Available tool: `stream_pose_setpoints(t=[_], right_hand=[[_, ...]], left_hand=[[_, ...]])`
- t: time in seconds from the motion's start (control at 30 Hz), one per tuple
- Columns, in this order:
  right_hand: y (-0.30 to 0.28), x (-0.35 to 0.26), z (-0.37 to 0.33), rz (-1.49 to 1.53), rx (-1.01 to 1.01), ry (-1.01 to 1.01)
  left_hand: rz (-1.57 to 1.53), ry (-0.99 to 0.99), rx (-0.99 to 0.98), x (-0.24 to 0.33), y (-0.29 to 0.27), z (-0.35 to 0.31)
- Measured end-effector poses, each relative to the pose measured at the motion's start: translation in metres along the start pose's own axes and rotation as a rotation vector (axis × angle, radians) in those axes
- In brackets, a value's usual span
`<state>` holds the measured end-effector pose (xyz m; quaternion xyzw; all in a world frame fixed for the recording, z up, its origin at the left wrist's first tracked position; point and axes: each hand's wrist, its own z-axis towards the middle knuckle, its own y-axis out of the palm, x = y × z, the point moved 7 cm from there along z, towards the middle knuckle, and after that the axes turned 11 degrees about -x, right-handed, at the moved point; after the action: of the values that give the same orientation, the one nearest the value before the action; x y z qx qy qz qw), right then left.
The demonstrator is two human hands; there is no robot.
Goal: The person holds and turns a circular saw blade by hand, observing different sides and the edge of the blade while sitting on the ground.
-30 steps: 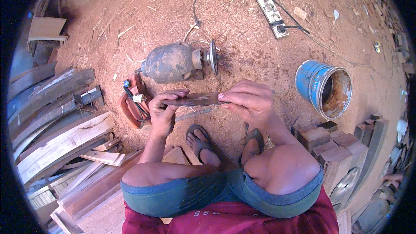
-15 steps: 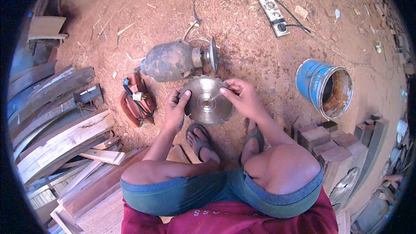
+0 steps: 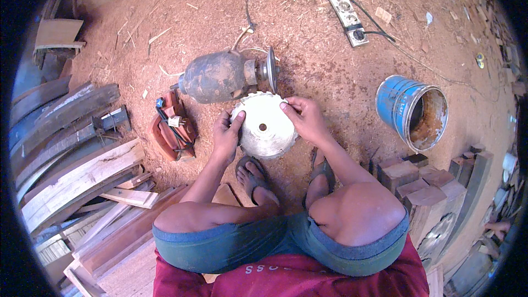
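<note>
Between my two hands is a round toothed saw blade, bright with reflected light, with a dark hole at its centre. My left hand pinches the blade's left edge, thumb on the upper face. On the opposite edge, my right hand grips it the same way; the fingers beneath are partly hidden. Just beyond the blade, a dusty grey electric motor lies on the ground, a grinding disc mounted upright on its right-hand shaft.
An orange power tool with its cord and plug sits left of the blade. A blue metal bucket lies tipped at right. A power strip lies far right of centre. Curved planks pile up at left; wooden blocks stand at right.
The blade has tilted slightly in my hands. Its face has gone from dull grey to bright white, and the ring around its centre hole no longer shows.
</note>
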<state>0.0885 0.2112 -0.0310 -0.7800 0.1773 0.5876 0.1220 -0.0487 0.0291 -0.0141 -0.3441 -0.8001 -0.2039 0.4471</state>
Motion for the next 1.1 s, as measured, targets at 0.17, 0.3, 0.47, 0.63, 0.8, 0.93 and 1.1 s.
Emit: stream_pose_setpoints(t=[0.17, 0.3, 0.47, 0.63, 0.8, 0.93, 1.1], right_hand=[[0.000, -0.001, 0.004, -0.082, 0.000, -0.016], [0.000, 0.003, 0.005, -0.036, 0.000, -0.004], [0.001, 0.010, 0.008, -0.026, 0.009, 0.000], [0.001, 0.012, 0.009, -0.030, -0.002, -0.003], [-0.001, 0.015, 0.010, -0.049, 0.005, 0.010], [0.001, 0.012, 0.010, -0.038, -0.003, 0.016], [0.003, 0.010, 0.010, -0.040, -0.007, 0.022]], left_hand=[[-0.071, -0.013, -0.016, -0.003, 0.002, 0.002], [-0.072, -0.014, -0.001, -0.004, 0.003, 0.003], [-0.053, -0.023, -0.002, -0.012, -0.002, 0.007], [-0.059, -0.058, 0.001, -0.015, -0.002, 0.009], [-0.043, -0.054, 0.018, -0.014, -0.002, 0.011], [-0.054, -0.052, 0.022, -0.016, -0.004, 0.011], [-0.058, -0.033, 0.012, -0.015, -0.004, 0.012]])
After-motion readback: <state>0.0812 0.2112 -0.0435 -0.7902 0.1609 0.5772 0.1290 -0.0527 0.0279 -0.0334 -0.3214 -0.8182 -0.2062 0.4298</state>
